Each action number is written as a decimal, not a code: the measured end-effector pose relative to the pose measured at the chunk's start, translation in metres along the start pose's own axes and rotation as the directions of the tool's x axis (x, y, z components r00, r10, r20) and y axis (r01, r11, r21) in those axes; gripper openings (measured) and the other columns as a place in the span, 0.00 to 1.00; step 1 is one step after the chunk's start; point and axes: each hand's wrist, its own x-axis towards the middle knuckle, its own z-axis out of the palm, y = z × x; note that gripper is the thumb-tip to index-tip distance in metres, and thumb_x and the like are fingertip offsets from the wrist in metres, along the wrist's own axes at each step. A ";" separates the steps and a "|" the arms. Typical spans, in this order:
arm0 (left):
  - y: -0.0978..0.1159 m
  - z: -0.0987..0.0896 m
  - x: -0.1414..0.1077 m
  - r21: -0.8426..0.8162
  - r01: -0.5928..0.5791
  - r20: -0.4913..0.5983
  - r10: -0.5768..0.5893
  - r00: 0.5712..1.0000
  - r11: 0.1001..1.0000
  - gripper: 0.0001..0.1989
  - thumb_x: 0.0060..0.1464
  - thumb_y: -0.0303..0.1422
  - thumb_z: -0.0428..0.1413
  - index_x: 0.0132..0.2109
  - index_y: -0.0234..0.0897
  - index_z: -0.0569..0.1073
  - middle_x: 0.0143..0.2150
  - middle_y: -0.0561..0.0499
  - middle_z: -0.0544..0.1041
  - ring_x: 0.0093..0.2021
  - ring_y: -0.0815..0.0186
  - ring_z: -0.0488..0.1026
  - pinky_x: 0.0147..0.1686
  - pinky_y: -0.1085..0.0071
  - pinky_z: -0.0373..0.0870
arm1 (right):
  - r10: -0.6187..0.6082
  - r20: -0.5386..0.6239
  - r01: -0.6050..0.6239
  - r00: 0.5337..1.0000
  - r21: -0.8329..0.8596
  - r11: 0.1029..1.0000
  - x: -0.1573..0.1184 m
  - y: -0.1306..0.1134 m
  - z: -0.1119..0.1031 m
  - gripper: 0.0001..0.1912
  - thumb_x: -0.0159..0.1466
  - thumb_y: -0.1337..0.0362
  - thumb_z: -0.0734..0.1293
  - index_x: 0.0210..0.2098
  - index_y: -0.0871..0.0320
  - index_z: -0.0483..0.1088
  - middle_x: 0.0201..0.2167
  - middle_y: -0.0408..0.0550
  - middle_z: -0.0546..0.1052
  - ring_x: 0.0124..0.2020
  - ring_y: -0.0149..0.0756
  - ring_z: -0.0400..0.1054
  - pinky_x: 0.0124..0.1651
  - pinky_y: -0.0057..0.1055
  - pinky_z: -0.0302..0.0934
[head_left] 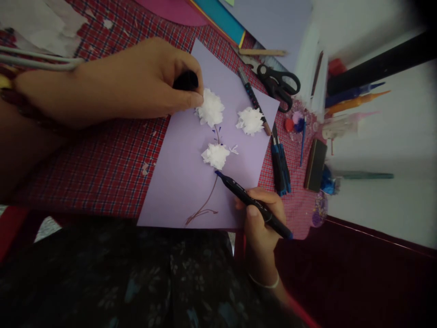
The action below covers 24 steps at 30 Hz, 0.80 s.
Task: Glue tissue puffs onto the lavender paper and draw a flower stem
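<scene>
My right hand [261,214] is closed around a black marker [252,200]. Its blue tip touches or hovers just over the purple paper [177,182], right below a white paper flower [215,156]. My left hand [164,77] is closed on a black marker cap [186,80], partly hidden by the fingers. The left fingertips rest against the upper white flower [210,108]. A third white flower [250,121] lies to the right on the paper. A thin brown stem [208,200] runs down to the lower edge, and small blue marks [217,132] flank the stem between two flowers.
Black scissors [278,84], a dark pen [252,95] and a blue-black cutter [280,164] lie along the paper's right side. White tissue scraps [44,27] are at the upper left on the checked cloth [102,159]. Paint tubes [355,102] stand farther right.
</scene>
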 end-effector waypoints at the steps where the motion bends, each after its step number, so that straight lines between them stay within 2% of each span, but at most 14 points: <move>1: 0.000 0.000 0.000 -0.005 -0.001 0.000 0.001 1.000 1.000 0.19 0.49 0.41 0.47 0.36 0.32 0.76 0.26 0.56 0.68 0.26 0.73 0.62 0.34 0.69 0.59 | 0.000 -0.004 0.000 1.000 -0.017 1.000 0.000 0.000 0.000 0.09 0.63 0.67 0.66 0.43 0.53 0.71 0.34 0.43 0.73 0.31 0.33 0.70 0.32 0.34 0.65; 4: -0.001 0.000 0.000 0.004 0.005 0.004 -0.005 1.000 1.000 0.19 0.49 0.41 0.47 0.36 0.32 0.75 0.26 0.55 0.68 0.26 0.72 0.63 0.34 0.69 0.58 | -0.012 0.011 0.013 1.000 -0.052 0.999 0.001 0.000 0.001 0.09 0.62 0.67 0.66 0.43 0.52 0.71 0.35 0.44 0.74 0.33 0.35 0.71 0.34 0.35 0.65; 9: -0.001 0.000 0.000 0.012 -0.011 -0.003 0.011 1.000 1.000 0.18 0.49 0.41 0.47 0.36 0.32 0.75 0.26 0.55 0.69 0.25 0.73 0.63 0.34 0.69 0.58 | -0.038 0.028 0.038 0.999 0.002 0.999 0.003 -0.001 0.002 0.08 0.62 0.67 0.66 0.41 0.52 0.71 0.29 0.42 0.71 0.30 0.35 0.69 0.32 0.36 0.64; 15: -0.002 0.000 0.001 0.000 -0.004 0.001 0.004 1.000 1.000 0.18 0.50 0.41 0.48 0.36 0.32 0.75 0.26 0.54 0.69 0.26 0.73 0.63 0.36 0.67 0.59 | 0.049 -0.024 -0.046 0.999 0.107 0.993 0.004 -0.002 0.001 0.06 0.63 0.65 0.65 0.41 0.53 0.71 0.30 0.44 0.71 0.28 0.33 0.66 0.31 0.36 0.62; 18: -0.002 0.000 0.000 -0.006 0.003 -0.002 -0.003 1.000 1.000 0.18 0.50 0.41 0.48 0.36 0.32 0.75 0.26 0.56 0.69 0.25 0.73 0.63 0.33 0.69 0.58 | 0.068 -0.031 -0.063 0.997 0.153 0.986 0.004 -0.002 0.000 0.06 0.64 0.62 0.65 0.41 0.50 0.71 0.29 0.44 0.70 0.28 0.35 0.66 0.29 0.36 0.62; 24: -0.002 0.001 0.000 0.000 -0.007 -0.018 0.007 1.000 1.000 0.18 0.51 0.42 0.48 0.36 0.33 0.76 0.25 0.57 0.68 0.25 0.74 0.61 0.31 0.72 0.55 | 0.041 -0.039 -0.034 0.998 0.169 0.985 0.003 0.004 0.000 0.05 0.62 0.60 0.66 0.37 0.50 0.72 0.23 0.42 0.68 0.27 0.38 0.66 0.37 0.43 0.63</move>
